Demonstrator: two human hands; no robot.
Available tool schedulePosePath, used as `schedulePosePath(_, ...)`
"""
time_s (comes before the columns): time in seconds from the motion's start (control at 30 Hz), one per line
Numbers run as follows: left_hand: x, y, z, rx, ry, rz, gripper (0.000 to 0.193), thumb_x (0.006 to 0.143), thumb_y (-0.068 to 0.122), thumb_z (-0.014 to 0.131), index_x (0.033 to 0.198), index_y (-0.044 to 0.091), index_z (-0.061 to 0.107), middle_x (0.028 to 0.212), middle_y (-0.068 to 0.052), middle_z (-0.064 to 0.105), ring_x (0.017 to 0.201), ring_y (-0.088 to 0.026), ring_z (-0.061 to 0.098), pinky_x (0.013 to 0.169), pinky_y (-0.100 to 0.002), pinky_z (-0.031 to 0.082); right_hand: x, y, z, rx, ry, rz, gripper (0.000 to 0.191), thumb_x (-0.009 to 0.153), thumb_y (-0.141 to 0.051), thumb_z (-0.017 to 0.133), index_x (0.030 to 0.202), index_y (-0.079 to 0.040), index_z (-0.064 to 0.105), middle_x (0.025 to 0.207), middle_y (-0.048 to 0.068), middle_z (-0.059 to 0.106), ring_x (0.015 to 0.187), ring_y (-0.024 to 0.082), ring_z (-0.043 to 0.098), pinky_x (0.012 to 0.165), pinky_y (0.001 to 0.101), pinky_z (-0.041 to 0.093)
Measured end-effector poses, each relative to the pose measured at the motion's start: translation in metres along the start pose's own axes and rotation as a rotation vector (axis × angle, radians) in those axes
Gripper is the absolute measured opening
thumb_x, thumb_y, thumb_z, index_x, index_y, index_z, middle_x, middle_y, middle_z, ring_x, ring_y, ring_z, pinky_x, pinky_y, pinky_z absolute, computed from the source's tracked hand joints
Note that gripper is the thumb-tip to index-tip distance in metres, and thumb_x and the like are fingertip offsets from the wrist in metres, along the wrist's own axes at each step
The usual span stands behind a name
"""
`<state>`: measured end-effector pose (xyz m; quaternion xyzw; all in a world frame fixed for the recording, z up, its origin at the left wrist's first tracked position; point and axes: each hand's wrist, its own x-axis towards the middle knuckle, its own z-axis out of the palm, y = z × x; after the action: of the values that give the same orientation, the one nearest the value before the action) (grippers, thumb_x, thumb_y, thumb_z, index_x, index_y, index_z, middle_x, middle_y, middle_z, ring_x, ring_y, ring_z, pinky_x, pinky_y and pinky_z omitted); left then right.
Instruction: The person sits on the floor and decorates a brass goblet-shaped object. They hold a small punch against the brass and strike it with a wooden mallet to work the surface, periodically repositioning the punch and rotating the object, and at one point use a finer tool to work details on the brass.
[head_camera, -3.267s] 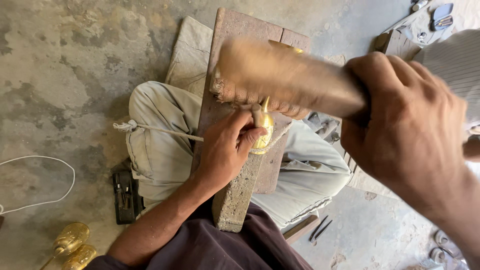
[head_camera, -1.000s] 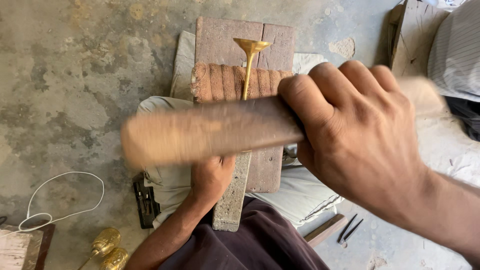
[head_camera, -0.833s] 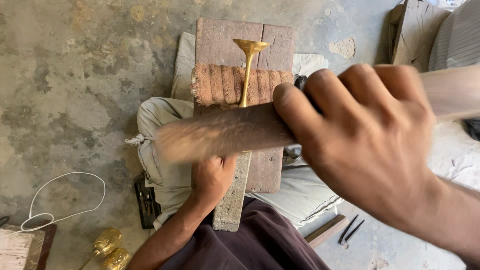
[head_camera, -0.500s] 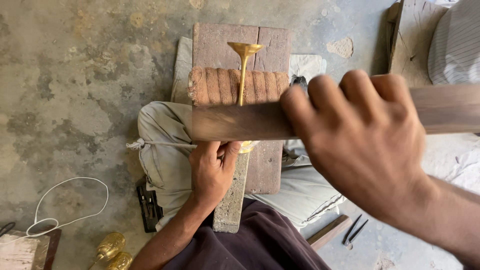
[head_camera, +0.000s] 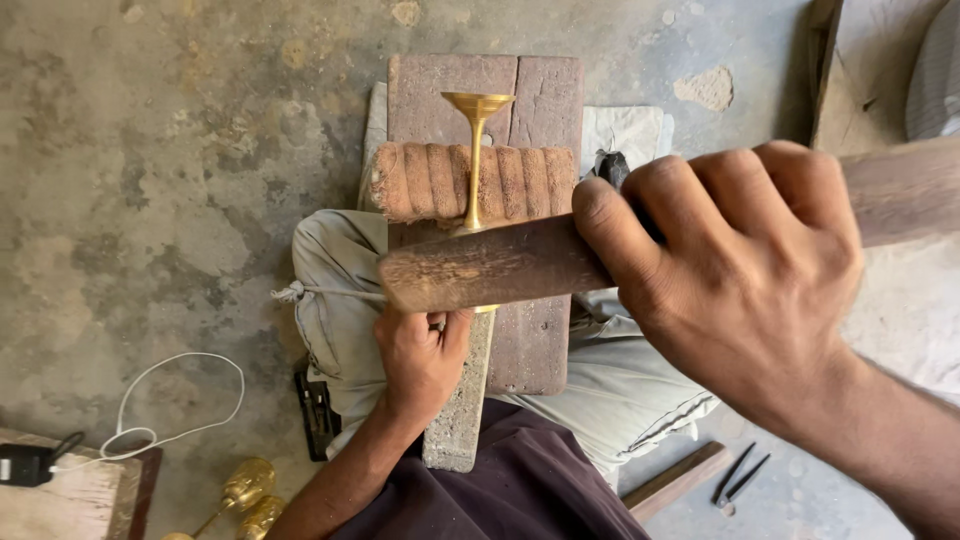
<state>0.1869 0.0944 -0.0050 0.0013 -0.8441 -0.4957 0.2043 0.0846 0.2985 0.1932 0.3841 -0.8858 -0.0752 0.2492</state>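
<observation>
Wooden mallet bar (head_camera: 500, 265) has dropped from mid-frame blur a second ago to just over the slim brass goblet-shaped stem piece (head_camera: 476, 150); a strike looks near. Right hand (head_camera: 740, 270), centre right, has fingers curled tight round the bar. Left hand (head_camera: 420, 355), lower centre, has fingers closed on the brass base, contact partly hidden. Stem lies across a coarse ribbed rope-wound roll (head_camera: 420, 180) on a worn reddish wooden board (head_camera: 530, 330), upper centre. Smooth shiny brass, rough fibre, pitted concrete floor (head_camera: 150, 150).
</observation>
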Motion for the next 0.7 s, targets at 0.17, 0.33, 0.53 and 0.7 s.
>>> schedulePosePath(0.17, 0.004, 0.011, 0.011, 0.075, 0.003, -0.059, 0.019, 0.097, 0.010, 0.077, 0.088, 0.000, 0.064, 0.064, 0.000, 0.058, 0.052, -0.007, 0.049, 0.049, -0.027, 0.037, -0.007, 0.024, 0.015, 0.255, -0.001, 0.074, 0.027, 0.083, -0.013, 0.076, 0.109, -0.009, 0.070, 0.080, 0.002, 0.066, 0.070, 0.018, 0.061, 0.064, 0.0330, 0.047)
schedulePosePath(0.33, 0.007, 0.023, 0.017, 0.043, 0.022, -0.065, 0.018, 0.099, 0.012, 0.075, 0.099, -0.004, 0.066, 0.072, -0.001, 0.063, 0.056, -0.006, 0.050, 0.049, -0.026, 0.039, -0.013, 0.032, 0.032, 0.013, 0.040, -0.055, 0.023, 0.091, -0.028, 0.072, 0.107, -0.012, 0.068, 0.081, 0.001, 0.066, 0.073, 0.017, 0.065, 0.071, 0.0322, 0.055)
schedulePosePath(0.53, 0.005, 0.023, 0.021, 0.073, 0.002, -0.073, 0.015, 0.098, 0.008, 0.075, 0.104, -0.002, 0.066, 0.078, -0.006, 0.069, 0.065, -0.009, 0.056, 0.057, -0.028, 0.046, -0.014, 0.032, 0.030, 0.171, -0.083, 0.009, 0.018, 0.097, -0.029, 0.070, 0.109, -0.016, 0.067, 0.082, 0.000, 0.065, 0.071, 0.016, 0.063, 0.070, 0.0348, 0.051)
schedulePosePath(0.7, -0.004, 0.009, 0.022, 0.176, -0.034, -0.004, 0.014, 0.094, 0.004, 0.074, 0.106, -0.002, 0.071, 0.089, -0.009, 0.071, 0.079, -0.020, 0.066, 0.074, -0.035, 0.052, -0.018, 0.033, 0.031, 0.126, 0.007, 0.013, 0.017, 0.104, -0.033, 0.067, 0.107, -0.016, 0.064, 0.088, -0.003, 0.063, 0.077, 0.013, 0.059, 0.077, 0.0335, 0.048)
